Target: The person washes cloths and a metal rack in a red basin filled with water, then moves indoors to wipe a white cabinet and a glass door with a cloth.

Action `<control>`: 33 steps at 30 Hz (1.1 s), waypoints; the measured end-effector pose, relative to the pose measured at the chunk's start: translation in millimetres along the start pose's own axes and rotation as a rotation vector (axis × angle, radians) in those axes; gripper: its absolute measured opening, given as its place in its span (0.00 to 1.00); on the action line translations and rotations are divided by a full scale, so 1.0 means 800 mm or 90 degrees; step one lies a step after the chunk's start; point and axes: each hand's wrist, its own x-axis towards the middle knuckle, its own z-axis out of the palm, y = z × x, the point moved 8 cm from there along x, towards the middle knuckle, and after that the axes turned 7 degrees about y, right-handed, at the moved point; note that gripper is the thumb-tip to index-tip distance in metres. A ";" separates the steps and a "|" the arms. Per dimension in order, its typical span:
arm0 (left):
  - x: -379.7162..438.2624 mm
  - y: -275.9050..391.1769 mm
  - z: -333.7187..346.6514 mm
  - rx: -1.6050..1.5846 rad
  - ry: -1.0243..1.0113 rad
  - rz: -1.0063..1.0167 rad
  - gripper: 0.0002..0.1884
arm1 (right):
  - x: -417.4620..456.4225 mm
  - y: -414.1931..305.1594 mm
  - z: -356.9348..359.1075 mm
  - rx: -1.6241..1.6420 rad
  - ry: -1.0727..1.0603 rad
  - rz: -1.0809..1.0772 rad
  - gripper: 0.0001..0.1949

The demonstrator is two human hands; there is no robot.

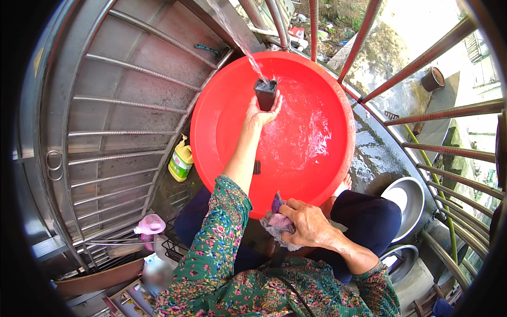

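With my left hand [261, 115] I hold a small square black plastic pot [266, 97] upright over a large red plastic basin [206, 119]. A stream of water [243, 45] falls from above into the pot's open top. Water [301, 130] ripples across the basin's floor. A small dark piece [257, 167], too small to identify, lies in the basin near my left forearm. At the basin's near rim, my right hand [309, 224] grips a crumpled grey and purple cloth [279, 224].
A barred metal gate [130, 103] stands at left, metal railings [396, 83] at right. A yellow pump bottle [181, 160] and a pink jug [150, 224] sit on the left. Metal basins [414, 206] rest on the right, near my knee. The floor [376, 146] there is wet.
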 end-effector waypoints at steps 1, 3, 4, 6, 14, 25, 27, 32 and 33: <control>-0.001 0.000 0.003 0.008 -0.013 0.004 0.34 | 0.000 0.001 0.001 0.004 -0.006 0.006 0.24; -0.003 -0.001 0.006 0.010 -0.017 0.006 0.33 | 0.000 0.001 0.000 0.011 0.010 -0.004 0.24; -0.004 -0.002 0.007 0.003 -0.016 0.002 0.33 | 0.000 0.002 0.002 0.009 0.002 0.002 0.24; -0.005 -0.004 0.007 -0.005 -0.007 -0.005 0.32 | -0.001 0.003 0.004 0.006 -0.002 0.003 0.24; -0.006 -0.002 0.019 0.025 -0.022 0.016 0.33 | -0.001 0.002 0.004 0.008 -0.001 -0.008 0.25; -0.019 0.001 0.028 0.036 -0.026 -0.001 0.32 | -0.003 0.002 0.020 -0.017 -0.049 -0.003 0.26; -0.021 0.003 0.029 0.054 -0.032 0.011 0.32 | -0.003 0.002 0.022 -0.010 -0.058 0.000 0.27; -0.030 0.003 0.032 0.062 -0.032 0.022 0.31 | -0.001 0.001 0.020 -0.003 -0.050 0.009 0.26; -0.032 0.003 0.033 0.068 -0.036 0.020 0.31 | -0.001 0.001 0.019 -0.001 -0.044 0.008 0.26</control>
